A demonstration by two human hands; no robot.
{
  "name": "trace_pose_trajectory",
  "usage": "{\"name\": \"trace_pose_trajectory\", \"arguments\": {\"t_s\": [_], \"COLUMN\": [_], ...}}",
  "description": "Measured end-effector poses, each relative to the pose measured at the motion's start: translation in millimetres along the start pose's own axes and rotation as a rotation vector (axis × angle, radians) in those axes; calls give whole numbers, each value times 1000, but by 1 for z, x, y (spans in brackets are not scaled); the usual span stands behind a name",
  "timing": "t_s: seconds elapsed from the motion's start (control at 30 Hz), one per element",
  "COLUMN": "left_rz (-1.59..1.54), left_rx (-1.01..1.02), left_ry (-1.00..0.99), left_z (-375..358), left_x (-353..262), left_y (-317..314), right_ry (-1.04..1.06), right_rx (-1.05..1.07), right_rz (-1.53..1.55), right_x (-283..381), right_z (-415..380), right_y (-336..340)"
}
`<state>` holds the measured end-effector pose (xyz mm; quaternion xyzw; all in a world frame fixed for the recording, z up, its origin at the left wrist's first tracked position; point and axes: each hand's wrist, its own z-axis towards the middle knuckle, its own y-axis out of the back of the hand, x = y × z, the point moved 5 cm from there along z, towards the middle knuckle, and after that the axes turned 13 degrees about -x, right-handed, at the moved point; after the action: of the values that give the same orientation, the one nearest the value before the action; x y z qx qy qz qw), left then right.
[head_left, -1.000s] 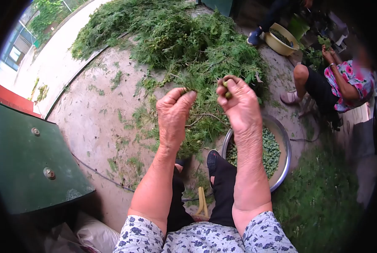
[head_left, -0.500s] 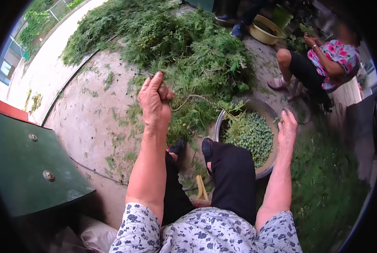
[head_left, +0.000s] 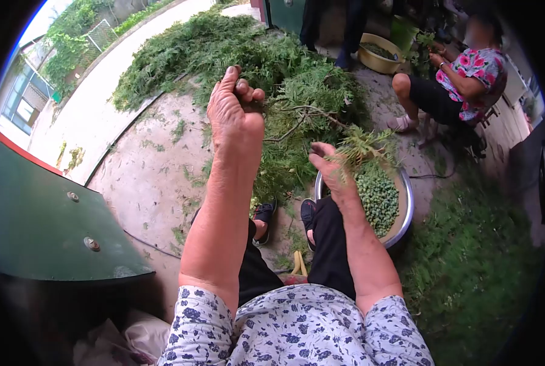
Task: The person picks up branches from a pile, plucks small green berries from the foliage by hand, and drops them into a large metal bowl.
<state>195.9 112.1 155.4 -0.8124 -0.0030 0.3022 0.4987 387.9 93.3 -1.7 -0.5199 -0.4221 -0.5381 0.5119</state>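
Observation:
My left hand (head_left: 236,113) is raised ahead of me, fingers curled inward, closed around what looks like the stem end of a branch; the grip itself is mostly hidden behind the hand. The thin brown branch (head_left: 306,114) runs to the right and ends in a feathery green sprig (head_left: 367,147) above the metal basin (head_left: 408,210). Beside the sprig, my right hand (head_left: 335,174) has its thumb and fingers stretched forward and apart, with leaves overlapping its edge. Many small green cones or berries (head_left: 379,204) fill much of the basin.
A large heap of green cut branches (head_left: 224,52) lies ahead. Loose greenery (head_left: 467,244) covers the ground at right. A green metal panel (head_left: 53,219) stands left. Another person (head_left: 467,79) sits at right holding a sprig, near a yellow basin (head_left: 379,58). Someone's legs (head_left: 349,30) stand behind.
My right hand has moved left from the basin's right side to the sprig. My left hand is slightly higher, and the sprig has shifted up and right. The view has turned a little.

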Motion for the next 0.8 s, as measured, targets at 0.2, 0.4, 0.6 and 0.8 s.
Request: {"name": "trace_pose_trajectory", "arguments": {"t_s": [0.2,0.4,0.6,0.8], "left_rz": [50,181,537,946], "left_rx": [82,235,316,-3], "left_ry": [10,-73,-692,-937], "left_z": [-46,-58,-87,-99], "left_x": [-12,-24,-78,-44], "left_y": [-32,-38,10,134], "right_ry": [-92,-360,-532,-496], "right_rx": [182,179,-115,-232], "right_rz": [459,600,586,572], "right_x": [35,61,58,31], "right_z": [5,-21,-28,-29], "right_y": [-57,-47,-14,3]}}
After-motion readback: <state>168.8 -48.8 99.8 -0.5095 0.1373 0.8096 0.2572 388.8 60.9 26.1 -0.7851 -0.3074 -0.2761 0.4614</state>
